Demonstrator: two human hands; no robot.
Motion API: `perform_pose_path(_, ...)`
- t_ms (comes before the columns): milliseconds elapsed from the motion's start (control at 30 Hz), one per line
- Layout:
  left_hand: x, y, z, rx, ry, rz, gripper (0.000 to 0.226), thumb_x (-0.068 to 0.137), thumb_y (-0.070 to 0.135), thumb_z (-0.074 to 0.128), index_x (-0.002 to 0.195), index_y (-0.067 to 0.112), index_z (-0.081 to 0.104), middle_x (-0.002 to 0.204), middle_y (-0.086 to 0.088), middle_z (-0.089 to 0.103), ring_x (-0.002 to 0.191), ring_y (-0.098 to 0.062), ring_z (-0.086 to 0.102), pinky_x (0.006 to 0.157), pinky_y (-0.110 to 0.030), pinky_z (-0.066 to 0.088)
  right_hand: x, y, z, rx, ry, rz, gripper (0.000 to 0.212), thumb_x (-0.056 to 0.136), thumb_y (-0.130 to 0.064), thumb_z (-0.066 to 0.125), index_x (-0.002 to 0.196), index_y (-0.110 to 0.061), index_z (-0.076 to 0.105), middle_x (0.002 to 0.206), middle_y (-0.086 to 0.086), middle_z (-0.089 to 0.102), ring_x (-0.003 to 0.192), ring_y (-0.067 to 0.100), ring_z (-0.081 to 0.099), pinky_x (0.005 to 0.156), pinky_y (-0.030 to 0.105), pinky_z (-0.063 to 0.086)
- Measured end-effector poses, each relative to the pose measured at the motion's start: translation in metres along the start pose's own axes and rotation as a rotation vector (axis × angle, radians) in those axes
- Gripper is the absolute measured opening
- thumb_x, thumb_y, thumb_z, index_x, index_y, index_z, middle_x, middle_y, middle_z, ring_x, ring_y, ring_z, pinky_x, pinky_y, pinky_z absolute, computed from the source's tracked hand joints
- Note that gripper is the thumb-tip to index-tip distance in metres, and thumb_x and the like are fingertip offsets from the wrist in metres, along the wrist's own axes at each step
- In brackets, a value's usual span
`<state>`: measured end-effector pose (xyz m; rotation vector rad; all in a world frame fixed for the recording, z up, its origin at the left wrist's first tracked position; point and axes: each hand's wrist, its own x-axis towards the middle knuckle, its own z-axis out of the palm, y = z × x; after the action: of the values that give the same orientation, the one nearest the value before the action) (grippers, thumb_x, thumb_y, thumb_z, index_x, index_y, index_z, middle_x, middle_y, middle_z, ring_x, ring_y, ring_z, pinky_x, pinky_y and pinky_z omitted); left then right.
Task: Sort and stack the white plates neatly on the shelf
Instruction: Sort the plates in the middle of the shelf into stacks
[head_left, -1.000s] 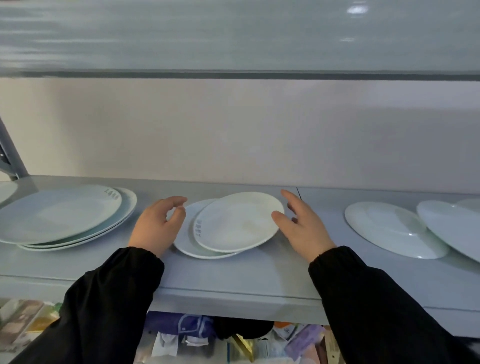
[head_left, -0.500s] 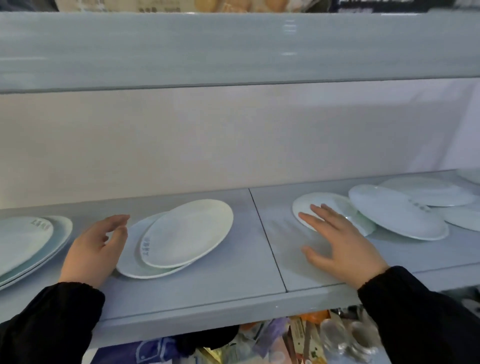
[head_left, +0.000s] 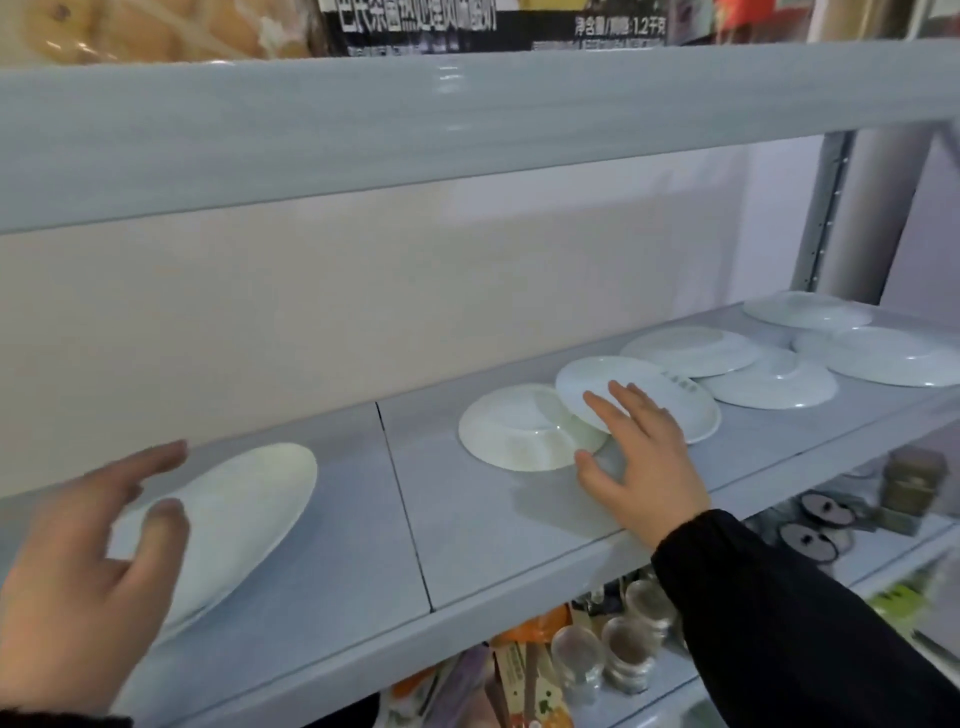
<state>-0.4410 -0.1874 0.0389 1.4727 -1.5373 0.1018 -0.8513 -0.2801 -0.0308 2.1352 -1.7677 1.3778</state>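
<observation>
White plates lie along the grey shelf (head_left: 493, 525). My left hand (head_left: 88, 566) is open, fingers spread over the left edge of a plate (head_left: 249, 499) near the shelf's front. My right hand (head_left: 636, 457) is open, with its fingertips on the rim of a tilted plate (head_left: 628, 387) and the thumb by a face-down plate (head_left: 519, 426) under that rim. Several more plates (head_left: 691, 351) (head_left: 774, 382) (head_left: 883, 356) (head_left: 805, 309) overlap loosely to the right. Both sleeves are black.
An upper shelf beam (head_left: 467, 119) hangs low overhead with packaged goods on it. A metal upright (head_left: 821, 208) stands at the right. Below the shelf are glass jars (head_left: 608, 654) and packets. A seam (head_left: 405, 509) splits the shelf board.
The view has swung right and closer. My right hand moved onto the rim of the tilted plate on the right. My left hand stays by the left plates, its fingers now over one.
</observation>
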Motion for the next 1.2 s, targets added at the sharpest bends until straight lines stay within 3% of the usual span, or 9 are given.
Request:
perform_pose_path(100,0.001,0.075,0.052,-0.068,-0.11,0.212,0.043,0.083,0.039,0.046,0.123,0.031,0.06,0.122,0.02,0.058,0.108,-0.001,0.054,0.085,-0.023,0.043,0.0,0.004,0.0,-0.029,0.027,0.044,0.068,0.082,-0.058,0.043,0.145,-0.031,0.041,0.157,-0.001,0.031,0.148,0.015,0.015,0.119,0.052,0.012)
perform_pose_path(233,0.003,0.109,0.134,-0.003,-0.428,0.43,0.052,0.085,0.038,0.049,0.136,0.028,0.051,0.128,0.009,0.055,0.121,-0.004,0.043,0.103,-0.002,0.017,0.001,0.012,-0.009,-0.062,0.052,0.175,0.077,0.079,-0.063,0.039,0.149,-0.033,0.03,0.16,-0.001,0.024,0.149,0.014,0.008,0.121,0.046,0.004)
perform_pose_path(400,0.016,0.133,0.214,0.091,-0.583,0.581,0.059,0.091,0.028,0.05,0.148,0.025,0.036,0.145,0.004,0.043,0.136,-0.014,0.032,0.114,-0.028,0.026,0.006,0.016,-0.007,-0.081,0.003,0.215,0.086,0.077,-0.069,0.036,0.153,-0.034,0.015,0.163,0.001,0.014,0.15,0.015,0.001,0.12,0.044,0.0)
perform_pose_path(633,0.03,0.161,0.286,0.212,-0.674,0.66,0.063,0.096,0.023,0.046,0.154,0.021,0.022,0.159,0.0,0.027,0.15,-0.02,0.007,0.12,-0.032,0.005,0.006,0.017,-0.007,-0.077,-0.037,0.205,0.086,0.08,-0.07,0.039,0.153,-0.039,0.005,0.164,-0.002,0.007,0.149,0.012,-0.006,0.12,0.043,-0.003)
perform_pose_path(733,0.034,0.173,0.305,0.318,-0.75,0.709,0.058,0.098,0.026,0.041,0.153,0.023,0.025,0.157,0.001,0.032,0.15,-0.018,0.012,0.121,-0.034,0.002,0.006,0.016,-0.009,-0.074,-0.064,0.209,0.087,0.079,-0.071,0.038,0.153,-0.04,0.003,0.164,-0.003,0.005,0.149,0.011,-0.008,0.12,0.042,-0.005)
perform_pose_path(800,0.039,0.179,0.312,0.431,-0.758,0.772,0.051,0.096,0.026,0.041,0.147,0.022,0.037,0.149,0.0,0.044,0.144,-0.018,0.028,0.121,-0.036,0.006,0.007,0.017,-0.01,-0.073,-0.072,0.215,0.088,0.078,-0.071,0.036,0.153,-0.04,0.003,0.164,-0.004,0.004,0.149,0.01,-0.008,0.12,0.043,-0.004)
perform_pose_path(900,0.043,0.189,0.309,0.522,-0.784,0.764,0.039,0.094,0.023,0.044,0.133,0.018,0.05,0.127,-0.002,0.06,0.121,-0.022,0.053,0.116,-0.036,0.026,0.008,0.019,-0.011,-0.073,-0.078,0.214,0.088,0.078,-0.072,0.035,0.153,-0.04,0.003,0.164,-0.003,0.003,0.149,0.009,-0.01,0.119,0.041,-0.007)
perform_pose_path(1000,0.044,0.185,0.292,0.459,-0.708,0.764,0.022,0.092,0.015,0.046,0.11,0.017,0.057,0.102,0.0,0.063,0.094,-0.023,0.057,0.095,-0.037,0.045,0.007,0.02,-0.01,-0.063,-0.053,0.191,0.085,0.081,-0.071,0.036,0.153,-0.039,0.003,0.164,-0.002,0.003,0.148,0.008,-0.009,0.12,0.039,-0.006)
perform_pose_path(1200,0.057,0.138,0.24,0.526,-0.538,0.746,0.039,0.084,0.001,0.046,0.117,0.02,0.052,0.105,0.001,0.062,0.093,-0.025,0.057,0.069,-0.036,0.045,0.005,0.019,-0.012,-0.048,-0.032,0.148,0.089,0.081,-0.071,0.038,0.154,-0.037,0.001,0.164,0.002,0.004,0.15,0.013,-0.004,0.121,0.045,0.009)
